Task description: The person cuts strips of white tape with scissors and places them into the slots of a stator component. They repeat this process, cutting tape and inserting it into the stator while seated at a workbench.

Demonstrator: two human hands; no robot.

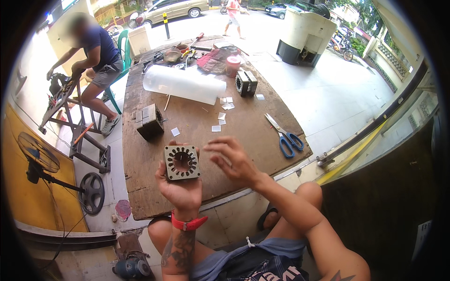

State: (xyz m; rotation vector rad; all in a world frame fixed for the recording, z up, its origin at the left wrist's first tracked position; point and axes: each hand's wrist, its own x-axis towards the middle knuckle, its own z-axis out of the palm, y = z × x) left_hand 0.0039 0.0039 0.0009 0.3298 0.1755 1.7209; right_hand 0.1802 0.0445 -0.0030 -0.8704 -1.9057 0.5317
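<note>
The person's left hand [184, 191], palm up with a red band [188, 223] around the wrist, held a square grey metal core with a round central hole ringed by slots [183, 176]. The core sat over the near part of the worn brown wooden desk [253, 140], its slotted face turned up toward the view, with the thumb along its left side and fingertips showing past its far edge. The right hand [232, 159] was empty, its fingers loosely bent and slightly spread, just beside the core on the right and apart from it.

Beyond the left hand, a dark block-shaped metal core with a grey top [149, 123] stood at the left of the desk, and a similar grey block with a dark slotted opening [246, 84] stood farther back at the right. Between them lay a large roll of translucent white plastic sheet [183, 84], with small white rectangular pieces [216, 129] scattered near its right end. A pair of scissors with blue handles [281, 133] lay at the right, blades pointing away. A red round tub [232, 67] stood behind the roll, beside a crumpled dark red cloth [212, 61].
</note>
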